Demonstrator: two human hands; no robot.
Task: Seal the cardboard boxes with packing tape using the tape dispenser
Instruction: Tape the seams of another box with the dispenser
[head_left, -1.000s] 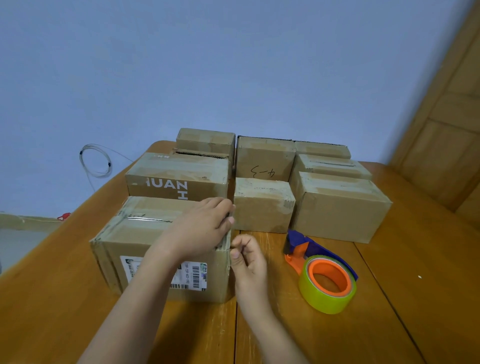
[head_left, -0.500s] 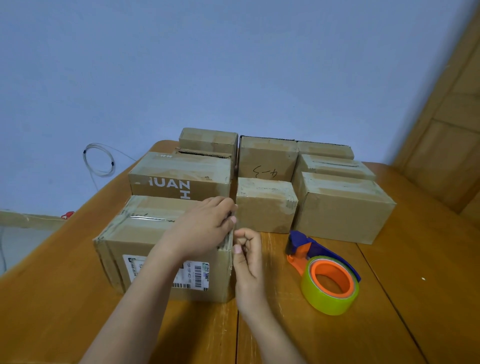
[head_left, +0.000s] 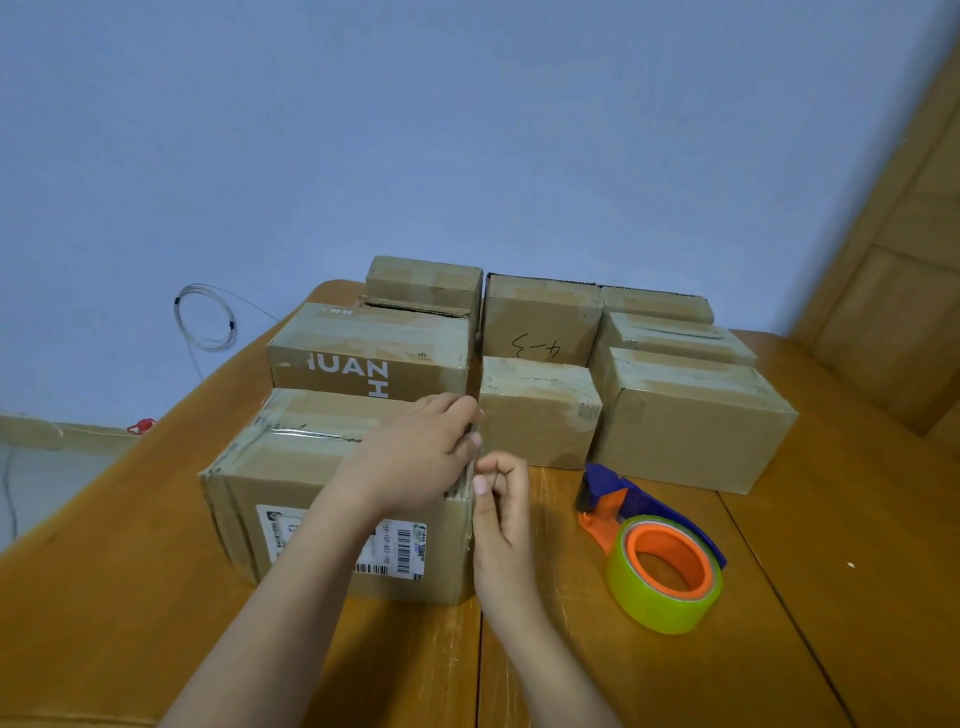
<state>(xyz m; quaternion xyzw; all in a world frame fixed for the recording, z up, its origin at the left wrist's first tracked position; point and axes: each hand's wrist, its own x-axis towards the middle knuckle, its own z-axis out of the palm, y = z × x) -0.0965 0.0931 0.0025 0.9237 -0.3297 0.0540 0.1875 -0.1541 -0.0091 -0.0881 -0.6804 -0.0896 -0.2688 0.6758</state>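
The near cardboard box (head_left: 291, 470) with a barcode label stands on the wooden table (head_left: 810, 613), and a clear tape strip runs across its top. My left hand (head_left: 415, 457) rests flat on the box top at its right edge, fingertips reaching over the edge. My right hand (head_left: 501, 499) is beside the box's upper right corner with its fingers curled and the thumb against the cardboard; I cannot see anything held in it. The tape dispenser (head_left: 618, 499), blue and orange with a yellow-green roll (head_left: 662, 597), lies on the table to the right, touched by neither hand.
Several more brown boxes stand behind, among them one printed "HUAN" (head_left: 363, 353), a small one (head_left: 535, 410) and a larger one (head_left: 691, 421) at the right. A coiled cable (head_left: 205, 317) hangs on the blue wall. A wooden door (head_left: 893, 249) stands at the right.
My right hand has moved up and in against the box's right corner. My left hand has stayed on the box top.
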